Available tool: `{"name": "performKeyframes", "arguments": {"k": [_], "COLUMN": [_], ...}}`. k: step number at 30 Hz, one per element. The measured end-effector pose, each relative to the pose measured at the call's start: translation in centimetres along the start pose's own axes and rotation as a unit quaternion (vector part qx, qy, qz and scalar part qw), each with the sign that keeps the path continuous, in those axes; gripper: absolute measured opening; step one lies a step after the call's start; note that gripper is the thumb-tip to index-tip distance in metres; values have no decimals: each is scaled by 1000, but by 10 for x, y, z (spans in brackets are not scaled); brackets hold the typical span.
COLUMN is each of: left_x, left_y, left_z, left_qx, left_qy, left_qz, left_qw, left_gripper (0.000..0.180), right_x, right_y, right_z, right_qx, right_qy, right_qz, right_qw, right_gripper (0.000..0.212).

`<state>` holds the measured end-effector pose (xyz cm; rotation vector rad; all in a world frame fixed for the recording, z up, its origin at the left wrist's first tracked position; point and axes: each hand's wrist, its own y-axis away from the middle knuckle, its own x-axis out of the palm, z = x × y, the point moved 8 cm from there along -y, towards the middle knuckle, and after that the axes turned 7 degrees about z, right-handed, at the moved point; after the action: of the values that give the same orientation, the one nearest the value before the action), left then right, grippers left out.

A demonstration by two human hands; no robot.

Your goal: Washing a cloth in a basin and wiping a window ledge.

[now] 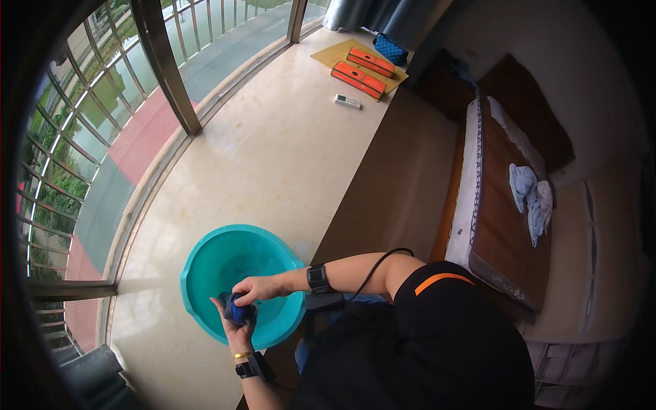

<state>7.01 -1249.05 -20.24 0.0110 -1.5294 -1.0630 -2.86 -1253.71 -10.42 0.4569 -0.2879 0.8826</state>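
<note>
Over a turquoise plastic basin (205, 249), my two hands meet around a small dark blue and black bundle (238, 313) that looks like cloth; its exact kind cannot be made out. My left hand (236, 333), with a gold bracelet at its wrist, cups the bundle from below and beside it. From above, my right hand (258, 289) closes its fingers on the same bundle. Both wrists wear black straps with small box-like devices. The basin's inside shows pale, but I cannot tell how much water, if any, is in it.
The basin stands on a pale ledge (253, 164) beside a railed window. Farther along lie a white remote control (347, 101), two orange boxes (358, 80) on a yellow board and a blue bag (390, 49). At right, a bed (495, 225) holds crumpled light clothes (531, 198).
</note>
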Motion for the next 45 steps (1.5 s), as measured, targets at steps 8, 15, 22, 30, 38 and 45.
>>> {"name": "performKeyframes", "arguments": {"k": [8,15,22,30,38,45], "left_x": [46,81,66,78,53,47], "left_y": [28,11,22,31,3,21], "left_z": [18,44,42,45,24,-2], "left_qx": [14,-89,-59,-23,67,247], "left_qy": [-141,107,211,78,-249,-546], "left_qz": [56,166,208,192,36,-216], "left_qw": [988,976,953,978,965,771], "left_gripper": [66,59,84,61,28,53], "right_x": [-40,-51,-12,-13,-36,-55], "right_y": [-44,-26,-52,-53,-70,-70], "right_z": [-44,-60,-20,12,-5,-32], "right_qx": [114,191,116,139,86,26], "right_qy": [10,-210,-240,-34,141,250], "right_qz": [-118,-18,58,25,-35,-118], "right_qw": [986,959,962,989,986,961], "right_gripper": [42,85,70,17,21,22]}}
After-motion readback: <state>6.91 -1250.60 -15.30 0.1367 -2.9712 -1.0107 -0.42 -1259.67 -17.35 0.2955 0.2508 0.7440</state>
